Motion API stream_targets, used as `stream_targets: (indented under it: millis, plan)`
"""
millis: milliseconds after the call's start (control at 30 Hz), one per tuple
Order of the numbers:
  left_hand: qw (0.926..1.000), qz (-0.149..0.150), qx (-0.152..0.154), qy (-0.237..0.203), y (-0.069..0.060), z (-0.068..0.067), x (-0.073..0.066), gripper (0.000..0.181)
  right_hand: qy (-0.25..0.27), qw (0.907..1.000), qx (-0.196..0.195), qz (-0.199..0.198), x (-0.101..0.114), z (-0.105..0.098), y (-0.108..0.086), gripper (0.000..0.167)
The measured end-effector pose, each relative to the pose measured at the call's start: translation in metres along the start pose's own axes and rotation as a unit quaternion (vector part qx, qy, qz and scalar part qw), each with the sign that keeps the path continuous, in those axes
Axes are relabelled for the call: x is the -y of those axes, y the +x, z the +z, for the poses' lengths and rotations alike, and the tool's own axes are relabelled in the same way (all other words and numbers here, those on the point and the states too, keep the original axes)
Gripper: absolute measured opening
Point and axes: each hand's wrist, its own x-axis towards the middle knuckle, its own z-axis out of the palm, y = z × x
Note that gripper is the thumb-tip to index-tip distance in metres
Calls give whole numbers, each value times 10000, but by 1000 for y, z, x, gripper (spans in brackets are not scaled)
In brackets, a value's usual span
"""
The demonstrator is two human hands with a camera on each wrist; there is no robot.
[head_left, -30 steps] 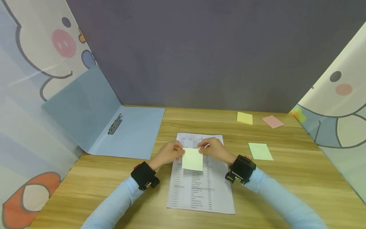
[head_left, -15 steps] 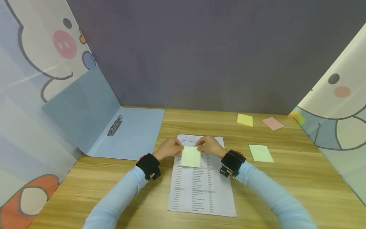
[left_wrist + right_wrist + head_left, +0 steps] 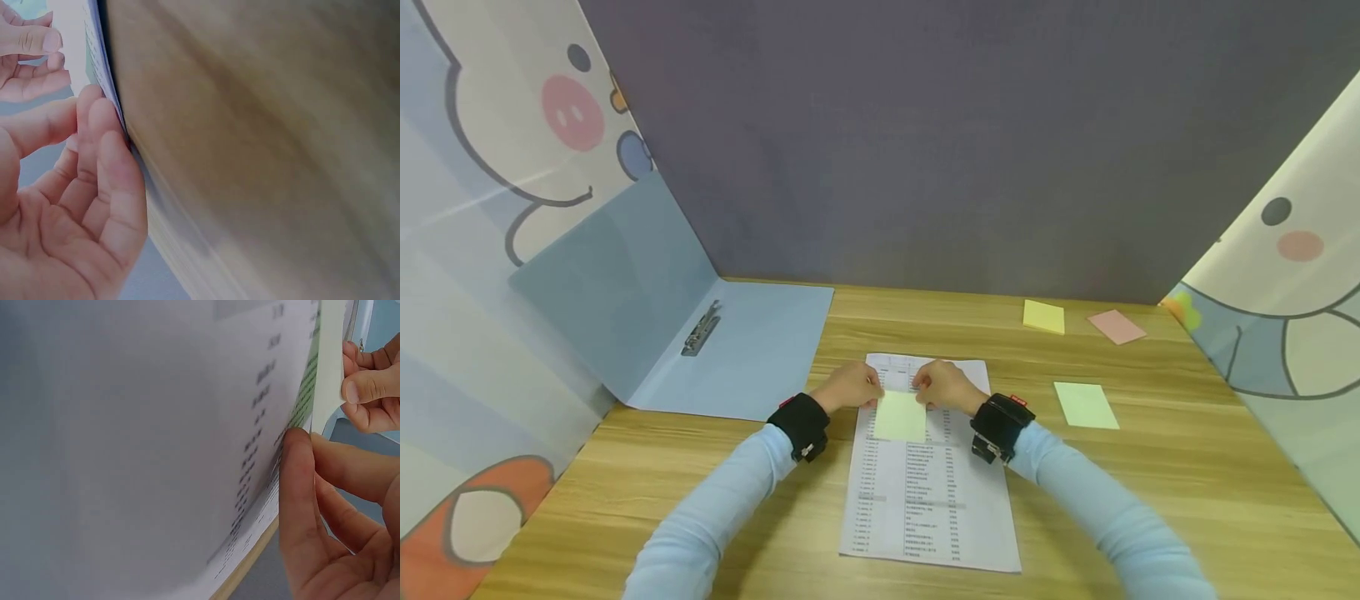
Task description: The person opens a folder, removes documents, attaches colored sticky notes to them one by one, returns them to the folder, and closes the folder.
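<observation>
A pale yellow-green sticky note [image 3: 900, 417] is spread between my two hands, over the upper part of a printed sheet [image 3: 962, 508]. My left hand [image 3: 852, 386] pinches its upper left corner between thumb and fingers. At the upper right corner, my right hand [image 3: 949, 388] does the same. In the right wrist view a narrow greenish gap shows between the note [image 3: 329, 359] and the printed page, at least near the right fingers. The left fingertips [image 3: 115, 156] lie close to the sheet's edge in the left wrist view. Whether the note's lower edge touches the paper, I cannot tell.
A blue folder [image 3: 767, 350] with a metal clip [image 3: 702, 329] lies opened at the left, its cover leaning up against the wall. Toward the right are a yellow note pad [image 3: 1043, 317], a pink one [image 3: 1117, 327] and a pale green one [image 3: 1086, 406]. A grey panel [image 3: 925, 150] closes the back.
Both hands have brought the note slightly left and down close to the sheet; the shadow beneath it has shrunk. The folder and the other notes have stayed in place.
</observation>
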Motion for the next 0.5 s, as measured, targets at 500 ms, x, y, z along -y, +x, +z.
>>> stream_targets:
  millis: [500]
  plan:
    - [9985, -367, 291, 299, 11, 2, 2, 29, -172, 9998, -13, 66, -2, 2, 3, 24]
